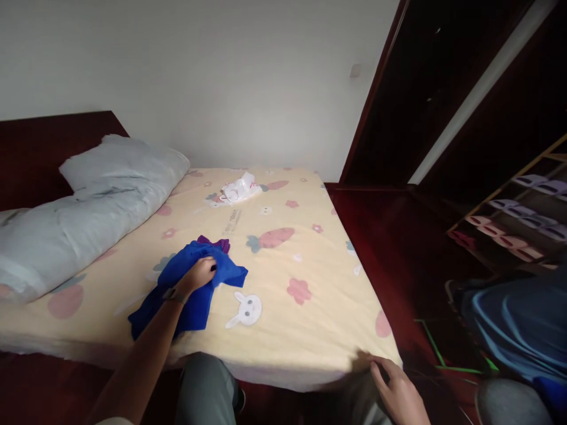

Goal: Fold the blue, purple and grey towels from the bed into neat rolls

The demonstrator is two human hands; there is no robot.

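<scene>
A blue short-sleeved shirt [188, 310] lies loosely crumpled on the bed. My left hand [202, 273], with a band on its wrist, is closed on the shirt's fabric near its upper part. From under the shirt's far edge a piece of purple cloth [221, 243] sticks out. At the bed's near right corner is my right hand [396, 386], thumb and forefinger apart, with nothing visible in it. Its other fingers are partly hidden. The bed [328, 330] has a pale yellow sheet printed with carrots, flowers and rabbits.
A white plastic bag [241, 189] lies toward the wall. On the left a grey quilt [101, 200] is bunched beside the dark headboard [53, 141]. Right of the bed stand a slipper rack [509, 221] and a heap of blue fabric [522, 324]. My knee [206, 389] is at the bed's front edge.
</scene>
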